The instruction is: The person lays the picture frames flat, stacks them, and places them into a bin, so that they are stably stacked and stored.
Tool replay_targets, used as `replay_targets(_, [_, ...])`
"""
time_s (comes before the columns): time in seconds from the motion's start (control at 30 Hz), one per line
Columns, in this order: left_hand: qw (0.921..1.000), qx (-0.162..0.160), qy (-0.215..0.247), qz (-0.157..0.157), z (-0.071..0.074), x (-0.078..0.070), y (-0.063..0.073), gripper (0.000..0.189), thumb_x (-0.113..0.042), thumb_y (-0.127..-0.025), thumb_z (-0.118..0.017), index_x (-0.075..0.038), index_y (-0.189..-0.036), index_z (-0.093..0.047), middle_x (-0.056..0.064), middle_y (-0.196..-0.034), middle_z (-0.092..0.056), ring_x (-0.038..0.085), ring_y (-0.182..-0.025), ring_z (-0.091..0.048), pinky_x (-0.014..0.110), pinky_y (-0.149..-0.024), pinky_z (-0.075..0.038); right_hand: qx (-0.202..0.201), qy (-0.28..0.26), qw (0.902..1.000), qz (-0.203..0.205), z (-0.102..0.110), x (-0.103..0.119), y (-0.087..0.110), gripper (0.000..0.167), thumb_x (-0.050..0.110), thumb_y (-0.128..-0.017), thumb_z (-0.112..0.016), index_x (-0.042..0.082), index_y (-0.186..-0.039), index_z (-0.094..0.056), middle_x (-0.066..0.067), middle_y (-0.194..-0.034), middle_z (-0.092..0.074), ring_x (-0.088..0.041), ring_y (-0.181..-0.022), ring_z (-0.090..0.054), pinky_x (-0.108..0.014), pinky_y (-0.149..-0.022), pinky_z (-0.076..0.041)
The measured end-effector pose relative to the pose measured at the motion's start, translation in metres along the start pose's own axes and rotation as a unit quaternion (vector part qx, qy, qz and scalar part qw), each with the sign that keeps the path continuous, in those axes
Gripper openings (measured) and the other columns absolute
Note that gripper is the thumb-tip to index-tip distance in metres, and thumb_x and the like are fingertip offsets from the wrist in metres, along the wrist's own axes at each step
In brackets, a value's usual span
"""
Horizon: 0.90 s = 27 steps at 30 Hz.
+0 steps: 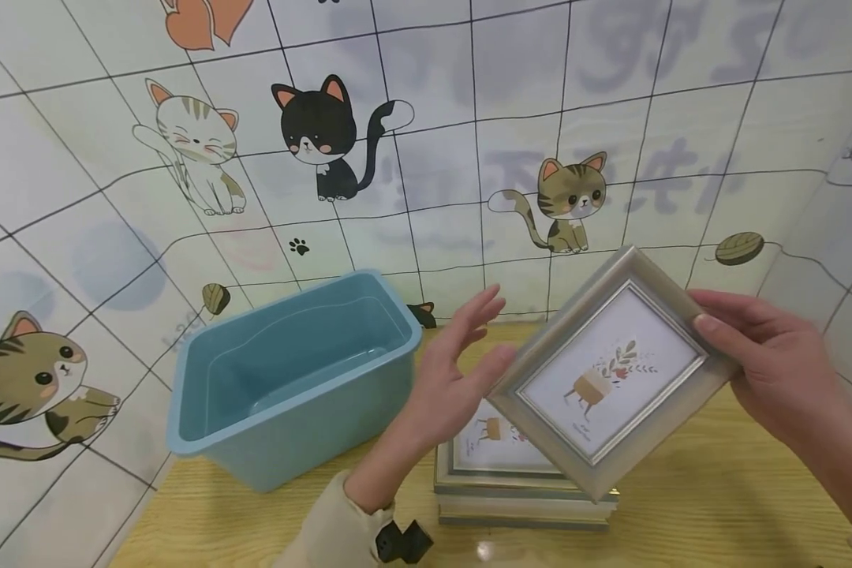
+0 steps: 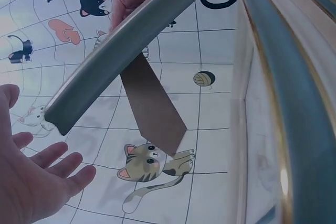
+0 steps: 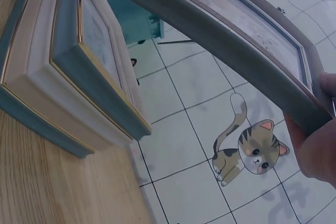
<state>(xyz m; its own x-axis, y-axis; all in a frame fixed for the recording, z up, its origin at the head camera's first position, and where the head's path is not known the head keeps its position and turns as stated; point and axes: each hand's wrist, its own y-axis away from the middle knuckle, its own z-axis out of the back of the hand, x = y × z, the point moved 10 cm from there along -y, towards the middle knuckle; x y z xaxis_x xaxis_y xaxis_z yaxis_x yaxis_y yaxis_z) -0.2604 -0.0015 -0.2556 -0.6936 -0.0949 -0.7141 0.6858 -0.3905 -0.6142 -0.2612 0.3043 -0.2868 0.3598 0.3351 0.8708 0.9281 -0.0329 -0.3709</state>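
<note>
My right hand [image 1: 781, 347] holds a picture frame [image 1: 614, 383] by its right corner, thumb on the front. The frame is tilted, greyish-gold rimmed, with a print of a plant in a legged pot. In the left wrist view a brown stand [image 2: 152, 103] juts from behind the picture frame [image 2: 121, 56]. My left hand [image 1: 440, 386] is by the frame's left corner, fingers extended; in the left wrist view the hand [image 2: 31, 177] appears apart from it. Beneath lies a stack of several picture frames [image 1: 525, 505], the top one partly hidden by the held frame.
A blue plastic bin [image 1: 312, 426] stands on the wooden table [image 1: 738, 489] to the left of the stack. Behind it hangs a gridded backdrop [image 1: 447, 213] printed with cartoon cats.
</note>
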Motion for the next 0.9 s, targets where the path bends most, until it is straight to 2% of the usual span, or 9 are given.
replay_targets(0.1, [0.9998,0.011,0.003,-0.014,-0.002,-0.007,-0.004,0.066,-0.050,-0.104,-0.053,-0.016,-0.159,-0.038,0.004,-0.154,-0.050,0.015,-0.141,-0.045,0.041,-0.113,-0.039,0.038,0.026,0.9989,-0.001,-0.016,-0.005,0.001,0.040,-0.016,-0.100,-0.050,0.003,-0.128,-0.071,-0.002,-0.118,-0.073,-0.013,-0.094,-0.072,-0.024,-0.076,-0.058])
replay_targets(0.23, [0.9993,0.038,-0.002,-0.005,-0.007,-0.008,-0.006,0.067,-0.050,-0.103,-0.053,-0.019,-0.160,-0.036,0.000,-0.157,-0.047,0.012,-0.144,-0.040,0.043,-0.112,-0.040,0.085,0.068,0.9940,0.006,-0.038,-0.009,0.005,0.042,-0.017,-0.100,-0.049,0.003,-0.130,-0.070,-0.003,-0.119,-0.073,-0.015,-0.091,-0.072,-0.026,-0.073,-0.059])
replay_targets(0.43, [0.9954,0.095,0.008,-0.005,-0.020,-0.009,-0.002,0.069,-0.047,-0.103,-0.054,-0.020,-0.163,-0.031,-0.001,-0.161,-0.039,0.012,-0.147,-0.035,0.047,-0.112,-0.040,0.117,0.104,0.9876,-0.007,-0.059,-0.015,0.013,0.043,-0.017,-0.099,-0.050,0.004,-0.132,-0.069,-0.006,-0.114,-0.074,-0.017,-0.085,-0.072,-0.029,-0.068,-0.059])
replay_targets(0.53, [0.9924,0.120,0.028,-0.002,-0.025,-0.011,0.001,0.070,-0.043,-0.104,-0.055,-0.020,-0.164,-0.028,0.000,-0.162,-0.037,0.014,-0.146,-0.037,0.044,-0.111,-0.040,0.126,0.114,0.9854,-0.008,-0.066,-0.016,0.016,0.043,-0.017,-0.099,-0.050,0.004,-0.132,-0.068,-0.006,-0.113,-0.074,-0.017,-0.085,-0.072,-0.030,-0.066,-0.059])
replay_targets(0.63, [0.9856,0.147,0.079,0.030,-0.031,-0.009,0.005,0.070,-0.033,-0.103,-0.057,-0.027,-0.165,-0.024,0.002,-0.157,-0.040,0.015,-0.136,-0.048,0.040,-0.102,-0.049,0.133,0.119,0.9839,-0.006,-0.070,-0.017,0.017,0.043,-0.017,-0.100,-0.050,0.004,-0.132,-0.068,-0.006,-0.112,-0.074,-0.016,-0.085,-0.071,-0.031,-0.065,-0.059])
replay_targets(0.77, [0.9703,0.181,0.138,0.083,-0.038,-0.005,0.011,0.073,-0.023,-0.103,-0.058,-0.041,-0.163,-0.020,0.006,-0.148,-0.043,0.015,-0.113,-0.062,0.037,-0.082,-0.059,0.132,0.127,0.9831,-0.007,-0.072,-0.018,0.018,0.042,-0.015,-0.100,-0.050,0.005,-0.133,-0.068,-0.005,-0.112,-0.074,-0.015,-0.085,-0.070,-0.029,-0.066,-0.058])
replay_targets(0.8, [0.9680,0.186,0.141,0.091,-0.040,-0.004,0.012,0.074,-0.022,-0.104,-0.058,-0.044,-0.162,-0.019,0.006,-0.148,-0.042,0.014,-0.108,-0.064,0.037,-0.079,-0.060,0.130,0.132,0.9827,-0.007,-0.072,-0.018,0.017,0.042,-0.015,-0.100,-0.051,0.005,-0.133,-0.068,-0.004,-0.113,-0.074,-0.015,-0.086,-0.069,-0.029,-0.066,-0.058])
replay_targets(0.9, [0.9685,0.191,0.122,0.104,-0.040,-0.001,0.014,0.075,-0.024,-0.104,-0.059,-0.048,-0.162,-0.017,0.002,-0.154,-0.038,0.013,-0.107,-0.063,0.035,-0.081,-0.058,0.125,0.138,0.9825,-0.008,-0.071,-0.019,0.017,0.041,-0.014,-0.100,-0.052,0.005,-0.133,-0.068,-0.005,-0.112,-0.074,-0.015,-0.086,-0.070,-0.028,-0.067,-0.058])
